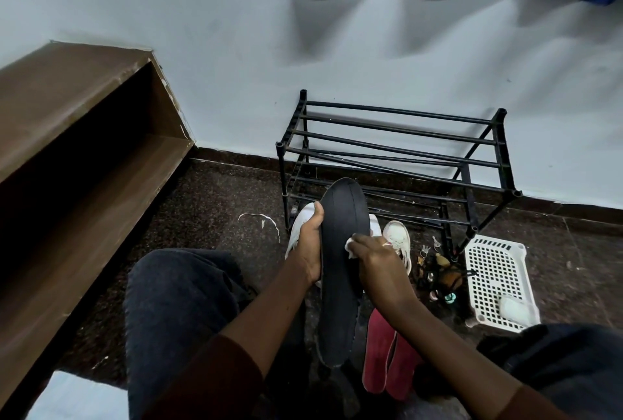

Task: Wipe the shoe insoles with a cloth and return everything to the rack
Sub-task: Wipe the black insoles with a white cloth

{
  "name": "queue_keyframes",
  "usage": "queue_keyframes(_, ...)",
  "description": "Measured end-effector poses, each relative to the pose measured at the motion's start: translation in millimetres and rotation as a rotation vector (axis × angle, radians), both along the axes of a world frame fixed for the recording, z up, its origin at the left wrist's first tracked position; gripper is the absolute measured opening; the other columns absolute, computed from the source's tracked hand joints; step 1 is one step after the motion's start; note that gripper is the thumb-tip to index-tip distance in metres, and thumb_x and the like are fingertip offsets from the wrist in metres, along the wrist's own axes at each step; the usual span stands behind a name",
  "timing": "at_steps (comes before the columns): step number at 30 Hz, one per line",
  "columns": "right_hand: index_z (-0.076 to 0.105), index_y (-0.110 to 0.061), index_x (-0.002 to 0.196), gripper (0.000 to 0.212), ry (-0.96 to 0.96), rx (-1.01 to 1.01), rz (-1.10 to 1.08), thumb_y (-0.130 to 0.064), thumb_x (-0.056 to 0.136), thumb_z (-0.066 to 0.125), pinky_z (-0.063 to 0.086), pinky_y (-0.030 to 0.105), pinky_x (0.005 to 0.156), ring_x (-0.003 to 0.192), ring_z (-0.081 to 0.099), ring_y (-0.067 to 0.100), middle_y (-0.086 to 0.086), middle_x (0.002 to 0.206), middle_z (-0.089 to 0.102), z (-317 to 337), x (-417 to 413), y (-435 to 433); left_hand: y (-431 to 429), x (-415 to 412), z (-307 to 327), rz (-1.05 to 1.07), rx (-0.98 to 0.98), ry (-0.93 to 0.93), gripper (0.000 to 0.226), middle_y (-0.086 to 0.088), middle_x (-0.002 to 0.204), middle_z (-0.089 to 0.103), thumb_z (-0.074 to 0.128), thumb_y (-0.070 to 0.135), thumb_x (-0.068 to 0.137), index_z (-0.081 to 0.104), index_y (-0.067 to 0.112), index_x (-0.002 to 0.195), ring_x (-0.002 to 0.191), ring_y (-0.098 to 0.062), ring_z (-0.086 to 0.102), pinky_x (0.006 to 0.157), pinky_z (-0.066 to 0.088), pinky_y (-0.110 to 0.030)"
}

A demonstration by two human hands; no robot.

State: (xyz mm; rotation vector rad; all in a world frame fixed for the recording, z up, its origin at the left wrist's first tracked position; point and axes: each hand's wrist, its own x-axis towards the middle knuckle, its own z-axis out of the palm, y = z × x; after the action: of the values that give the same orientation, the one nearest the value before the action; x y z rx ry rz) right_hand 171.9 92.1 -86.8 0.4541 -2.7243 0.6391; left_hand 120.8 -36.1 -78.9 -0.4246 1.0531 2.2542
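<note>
My left hand [312, 244] grips a long black insole [340, 251] by its left edge and holds it upright in front of me. My right hand [377, 263] pinches a small white cloth [350, 247] against the insole's right side. Two red insoles [384, 355] lie on the floor below my right forearm. White sneakers [399, 234] sit on the floor behind the insole, one partly hidden by my left hand. The black metal shoe rack [397, 153] stands against the wall with nothing on its bars.
A white perforated plastic basket [495, 281] lies right of the rack, with small bottles and keys [438, 271] beside it. A loose white lace [261, 220] lies on the dark floor. A brown wooden shelf unit [77, 136] fills the left. My knees frame the lower view.
</note>
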Motion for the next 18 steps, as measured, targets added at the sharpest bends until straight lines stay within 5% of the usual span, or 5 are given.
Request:
queue_keyframes(8, 0.063, -0.002, 0.070, 0.014, 0.065, 0.047, -0.146, 0.010, 0.062, 0.064, 0.039, 0.026, 0.050, 0.064, 0.057, 0.032, 0.013, 0.071, 0.061, 30.8, -40.8, 5.3, 12.2, 6.6, 8.9, -0.009, -0.052, 0.020, 0.071, -0.011, 0.095, 0.073, 0.024, 0.061, 0.095, 0.077, 0.014, 0.093, 0.086, -0.022, 0.070, 0.080, 0.053, -0.032)
queue_keyframes(11, 0.063, 0.001, 0.068, 0.014, 0.066, -0.020, -0.217, 0.014, 0.065, 0.063, 0.038, 0.027, 0.052, 0.067, 0.057, 0.034, 0.014, 0.072, 0.062, 42.3, -66.9, 9.0, 16.1, 10.4, 7.8, -0.013, -0.044, 0.081, 0.069, -0.007, 0.089, 0.074, 0.020, 0.050, 0.101, 0.079, 0.019, 0.082, 0.082, -0.017, 0.071, 0.079, 0.054, -0.029)
queue_keyframes(18, 0.070, 0.000, 0.084, 0.027, 0.028, -0.067, -0.185, 0.018, 0.065, 0.062, 0.048, 0.029, 0.059, 0.072, 0.061, 0.035, 0.015, 0.083, 0.068, 26.7, -53.3, 11.3, 9.6, 10.0, 3.3, 0.006, -0.013, 0.035, 0.073, -0.012, 0.101, 0.072, 0.023, 0.060, 0.095, 0.077, 0.012, 0.094, 0.090, -0.022, 0.070, 0.083, 0.053, -0.032)
